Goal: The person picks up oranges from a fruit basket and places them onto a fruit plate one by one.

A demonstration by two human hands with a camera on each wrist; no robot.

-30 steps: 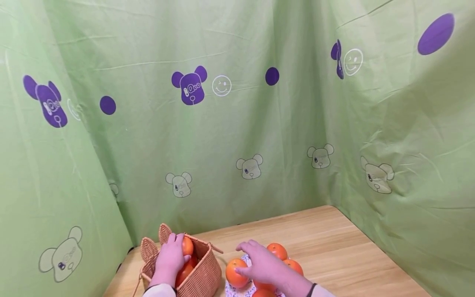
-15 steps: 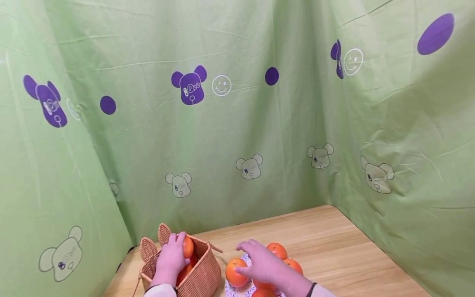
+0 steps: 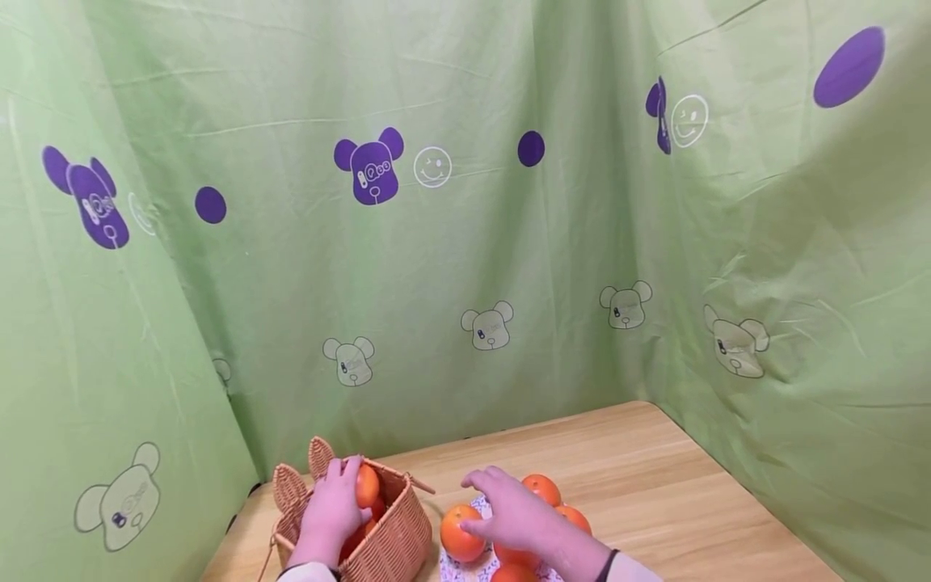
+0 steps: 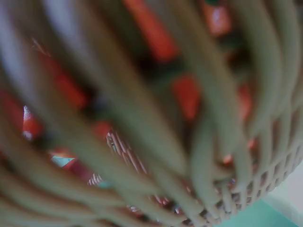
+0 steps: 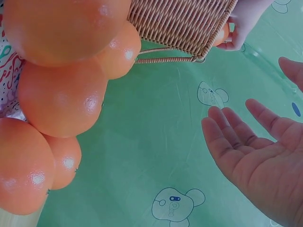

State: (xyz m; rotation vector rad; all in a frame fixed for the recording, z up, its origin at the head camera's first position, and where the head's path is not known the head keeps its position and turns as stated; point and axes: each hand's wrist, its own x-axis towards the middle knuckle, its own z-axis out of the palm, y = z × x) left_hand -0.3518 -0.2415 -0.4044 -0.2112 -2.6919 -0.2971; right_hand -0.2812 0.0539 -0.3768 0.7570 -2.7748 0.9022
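My left hand [image 3: 330, 508] reaches into a wicker basket [image 3: 396, 537] with two ear-shaped pieces, at the lower left of the head view. Its fingers grip an orange [image 3: 367, 486] just inside the far rim. More oranges lie lower in the basket, partly covered by that hand. In the left wrist view, blurred wicker [image 4: 142, 109] fills the picture, with orange patches behind it. My right hand [image 3: 512, 511] hovers over the oranges on the right, fingers spread and loosely bent, holding nothing. Its thumb overlaps the edge of an orange [image 3: 462, 534]; contact is unclear.
Several oranges [image 3: 541, 491] sit on or beside a white patterned cloth-like sheet [image 3: 452, 571] right of the basket. The wicker handle [image 3: 422, 483] sticks out toward them. Beneath is a wooden table [image 3: 640, 477], enclosed by green curtains [image 3: 436, 259].
Both hands stay almost in place. Slightly less of the lower orange in the basket shows below my left hand. The whole head view has shifted a little.
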